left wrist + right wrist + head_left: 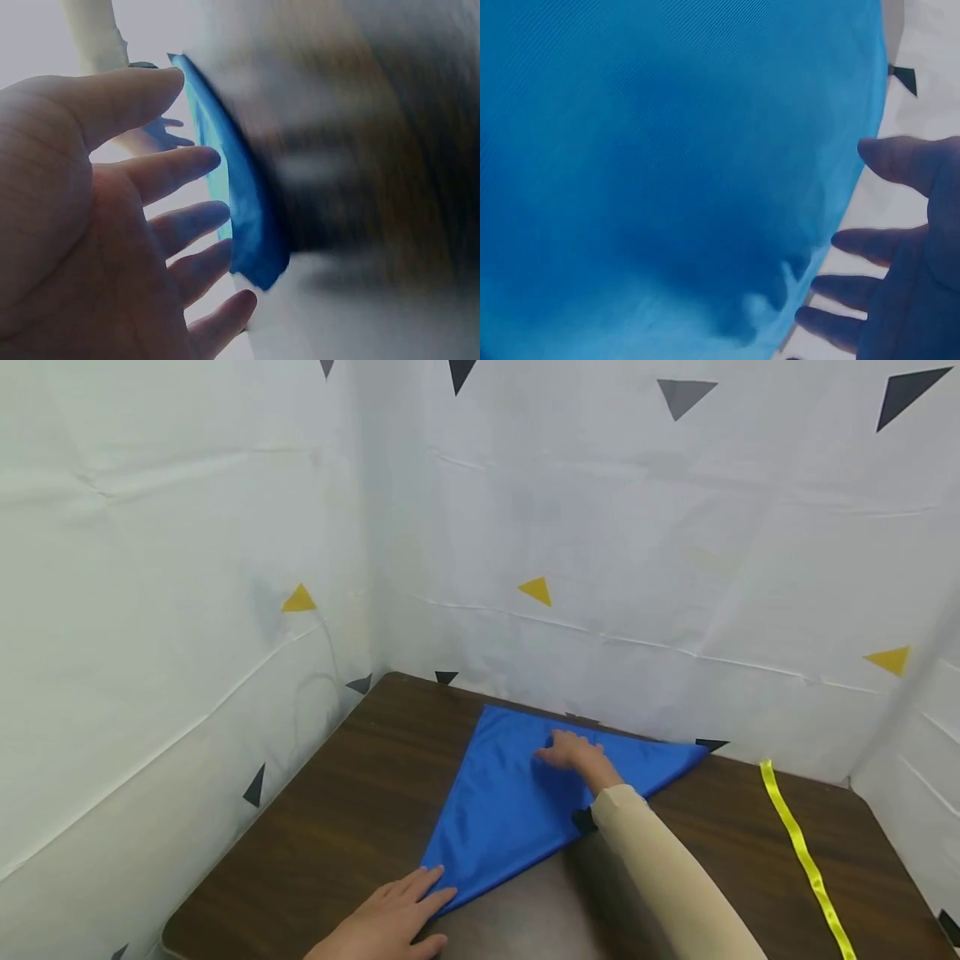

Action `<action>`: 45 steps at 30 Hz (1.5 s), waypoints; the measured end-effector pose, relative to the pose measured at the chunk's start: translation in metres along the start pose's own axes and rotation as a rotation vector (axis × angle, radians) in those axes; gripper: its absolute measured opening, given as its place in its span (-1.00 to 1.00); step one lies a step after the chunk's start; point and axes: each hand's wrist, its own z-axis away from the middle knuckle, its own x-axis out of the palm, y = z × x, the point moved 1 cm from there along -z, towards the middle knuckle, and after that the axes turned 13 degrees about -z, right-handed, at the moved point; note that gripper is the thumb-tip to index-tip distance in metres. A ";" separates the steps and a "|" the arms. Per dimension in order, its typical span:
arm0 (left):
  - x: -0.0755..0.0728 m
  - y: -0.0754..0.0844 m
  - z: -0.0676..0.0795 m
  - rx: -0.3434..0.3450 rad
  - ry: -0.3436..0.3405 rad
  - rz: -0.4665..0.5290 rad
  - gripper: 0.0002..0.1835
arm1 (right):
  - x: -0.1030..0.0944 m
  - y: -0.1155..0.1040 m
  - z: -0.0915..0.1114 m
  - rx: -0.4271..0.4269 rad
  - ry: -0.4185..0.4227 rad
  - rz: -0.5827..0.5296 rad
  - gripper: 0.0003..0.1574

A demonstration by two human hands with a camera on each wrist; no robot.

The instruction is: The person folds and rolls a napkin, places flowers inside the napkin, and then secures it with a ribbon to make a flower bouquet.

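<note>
A blue satiny cloth (510, 793), folded into a triangle, lies on the dark wood table (352, 802). At its near left corner is my left hand (397, 914), fingers spread and fingertips at the cloth's edge. The left wrist view shows that hand (127, 195) with straight, parted fingers beside the blue cloth (247, 217). My right hand (572, 752) is over the upper middle of the cloth, with a shadow beneath it. In the right wrist view its fingers are extended and parted above the blue cloth (667, 150), pinching nothing.
A yellow ribbon (802, 847) lies lengthwise on the right part of the table. White sheeting (600, 510) with black, grey and yellow triangles walls the table at the back and sides. The right forearm in a beige sleeve (667, 868) crosses the table's near side.
</note>
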 end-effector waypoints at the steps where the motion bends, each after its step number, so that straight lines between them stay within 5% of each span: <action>1: 0.001 0.001 0.000 0.004 0.002 -0.004 -0.31 | 0.000 0.002 0.001 0.018 0.009 0.003 -0.03; 9: 0.008 0.002 -0.004 0.022 0.001 0.008 -0.31 | 0.006 0.016 0.003 0.037 0.029 -0.011 -0.05; 17: 0.002 -0.003 -0.011 0.034 0.117 -0.075 -0.43 | 0.002 0.022 0.010 -0.017 0.127 0.042 -0.08; 23: -0.001 -0.004 -0.011 0.084 0.166 -0.130 -0.51 | 0.026 0.015 0.060 -0.184 0.176 0.078 -0.17; 29: 0.009 -0.008 -0.003 0.120 0.238 -0.127 -0.50 | 0.059 -0.013 0.134 -0.341 0.061 0.106 -0.21; 33: 0.021 -0.010 0.001 0.111 0.207 -0.126 -0.36 | 0.072 -0.029 0.166 -0.416 -0.084 0.171 -0.14; 38: 0.032 -0.018 0.003 0.052 0.118 -0.107 -0.23 | 0.081 -0.042 0.180 -0.436 -0.166 0.249 -0.07; 45: 0.046 -0.018 -0.003 0.003 0.074 -0.083 -0.10 | 0.092 -0.036 0.175 -0.378 -0.145 0.369 -0.16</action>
